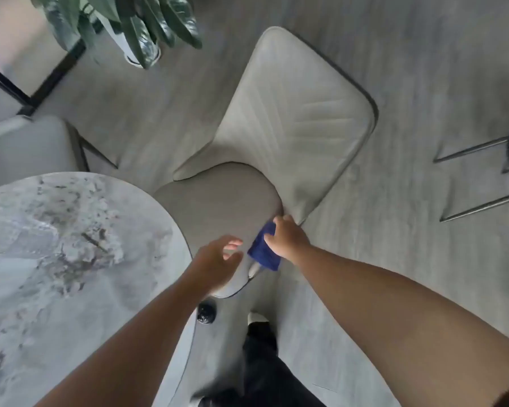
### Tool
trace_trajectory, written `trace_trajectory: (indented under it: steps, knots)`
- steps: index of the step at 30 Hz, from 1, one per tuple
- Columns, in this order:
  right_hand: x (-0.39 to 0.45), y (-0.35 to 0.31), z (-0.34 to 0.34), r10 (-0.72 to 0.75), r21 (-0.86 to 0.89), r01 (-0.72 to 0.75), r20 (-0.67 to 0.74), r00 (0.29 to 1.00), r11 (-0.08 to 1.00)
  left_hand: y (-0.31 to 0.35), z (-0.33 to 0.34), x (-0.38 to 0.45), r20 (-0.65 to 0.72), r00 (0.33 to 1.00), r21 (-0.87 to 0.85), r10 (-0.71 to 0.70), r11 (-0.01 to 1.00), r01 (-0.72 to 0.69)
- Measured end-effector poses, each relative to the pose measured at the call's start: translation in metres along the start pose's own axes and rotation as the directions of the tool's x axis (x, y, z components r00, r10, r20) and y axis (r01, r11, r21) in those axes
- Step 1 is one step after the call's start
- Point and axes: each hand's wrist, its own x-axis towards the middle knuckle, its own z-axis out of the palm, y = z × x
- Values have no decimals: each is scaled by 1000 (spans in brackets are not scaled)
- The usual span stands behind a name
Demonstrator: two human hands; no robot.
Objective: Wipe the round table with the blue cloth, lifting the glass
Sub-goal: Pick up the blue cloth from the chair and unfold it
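Blue cloth [264, 250] is gripped by the right hand [287, 237] over the chair seat [215, 201]; left hand [218, 261] is spread, empty; round table [56, 245] judged unwiped, glass unseen

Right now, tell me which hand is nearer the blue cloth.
Right. The right hand is gripping the blue cloth over the chair seat. The left hand hovers open just to the cloth's left, not touching it.

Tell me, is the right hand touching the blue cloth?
Touching. The head view shows the right hand with fingers closed on the blue cloth above the chair seat.
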Motion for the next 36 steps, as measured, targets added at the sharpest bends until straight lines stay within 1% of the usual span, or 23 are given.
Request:
trace_trajectory:
  steps: [3, 4, 5, 8, 12, 14, 16, 18, 20, 23, 24, 27, 28, 29, 30, 31, 33, 34, 36]
  knots:
    - [24, 17, 7, 88, -76, -80, 117, 989, 994, -6, 13, 15, 31, 998, -17, -62, 998, 63]
    - [28, 21, 10, 111, -87, -98, 149, 983, 991, -8, 16, 16, 60, 994, -10, -95, 995, 96]
    - [31, 25, 13, 115, -89, -102, 160, 980, 991, -10, 19, 16, 69, 992, -14, -108, 994, 110]
    - [41, 27, 22, 92, -89, -79, 153, 984, 993, -13, 21, 21, 82, 988, -24, -131, 991, 133]
    - [46, 33, 30, 98, -160, -85, 76, 992, 983, -12, 22, 20, 97, 984, -28, -148, 988, 152]
    - [47, 30, 27, 142, -125, -134, 58, 988, 983, -11, 18, 18, 82, 984, -56, -156, 985, 161]
    - [44, 24, 20, 181, -45, -178, 72, 981, 983, -11, 14, 14, 73, 984, -75, -164, 983, 169]
    - [38, 14, 8, 171, 75, -179, 103, 980, 981, -10, 6, 5, 62, 986, -94, -157, 982, 162]
    - [29, 3, -6, 161, 258, -179, 91, 983, 949, -10, -1, -1, 54, 986, -106, -155, 981, 160]
    - [0, -32, -38, 91, 442, -102, 47, 995, 891, -12, -23, -19, -3, 990, -154, -144, 978, 141]
    - [-13, -46, -50, 60, 494, -78, 52, 997, 866, -12, -30, -26, -27, 990, -177, -140, 975, 133]
    - [-60, -91, -89, -99, 639, 41, 55, 994, 768, -8, -58, -45, -104, 983, -289, -152, 950, 116]
    - [-80, -110, -103, -171, 662, 107, 33, 985, 742, -6, -71, -56, -128, 978, -373, -166, 922, 108]
    - [-99, -127, -115, -237, 677, 170, 7, 971, 716, -3, -83, -64, -136, 973, -484, -185, 870, 98]
    - [-120, -145, -126, -308, 687, 233, -14, 951, 688, 0, -98, -76, -139, 971, -602, -195, 795, 73]
    - [-140, -163, -136, -378, 697, 284, -21, 926, 658, 2, -111, -87, -154, 973, -696, -173, 718, 18]
    - [-180, -194, -150, -503, 728, 353, -13, 864, 588, 3, -139, -117, -250, 966, -778, -72, 609, -156]
    - [-204, -211, -154, -554, 729, 383, -6, 832, 567, 1, -154, -140, -315, 949, -776, -23, 581, -244]
    - [-233, -229, -160, -592, 701, 423, -1, 806, 574, 2, -170, -167, -430, 902, -742, 26, 559, -369]
